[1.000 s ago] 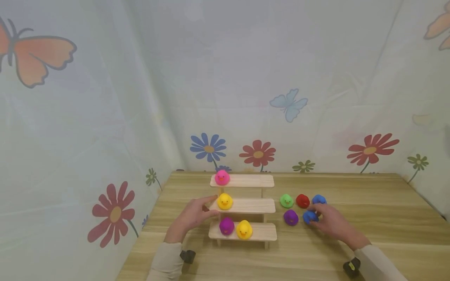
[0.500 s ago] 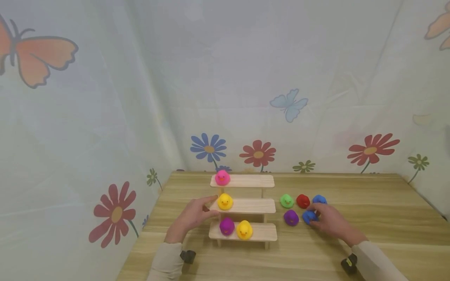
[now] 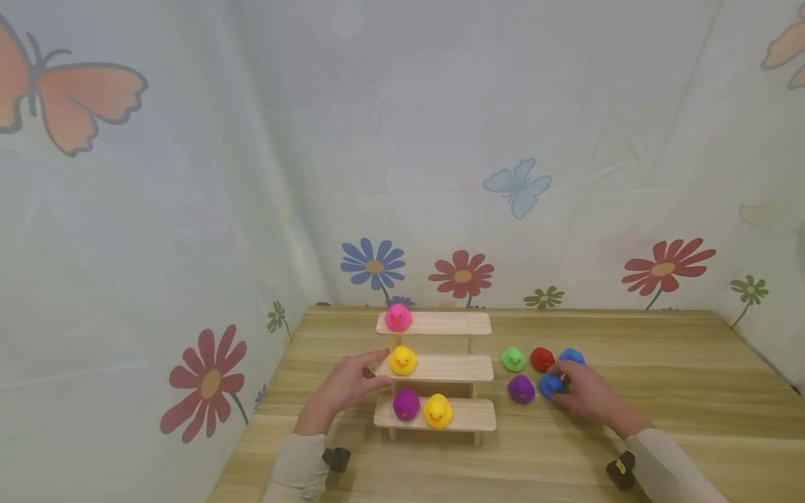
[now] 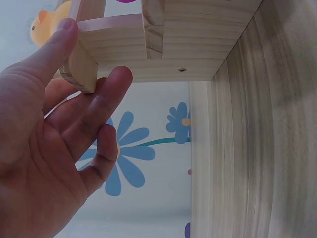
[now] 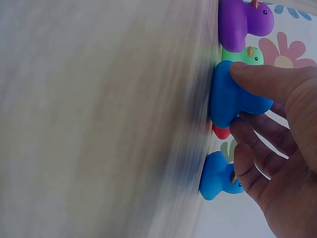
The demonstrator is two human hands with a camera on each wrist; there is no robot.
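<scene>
My right hand (image 3: 594,398) pinches a blue rubber duck (image 3: 550,386) low over the table, thumb on one side and fingers on the other in the right wrist view. A purple duck (image 3: 520,390) sits just left of it. My left hand (image 3: 344,385) holds the left end of the middle board of a three-tier wooden stand (image 3: 449,368), with the thumb on the board's edge in the left wrist view. On the stand are a pink duck (image 3: 398,318) on top, a yellow duck (image 3: 402,361) in the middle, and purple (image 3: 406,405) and yellow (image 3: 437,412) ducks below.
Behind the held duck stand a green duck (image 3: 513,360), a red duck (image 3: 542,360) and another blue duck (image 3: 571,358), partly behind the right hand. The wooden table (image 3: 679,370) ends at a flower-printed curtain (image 3: 402,140) at the back and left.
My right hand has slid slightly left with the blue duck, bringing it closer to the purple duck on the table. My left hand stays at the stand.
</scene>
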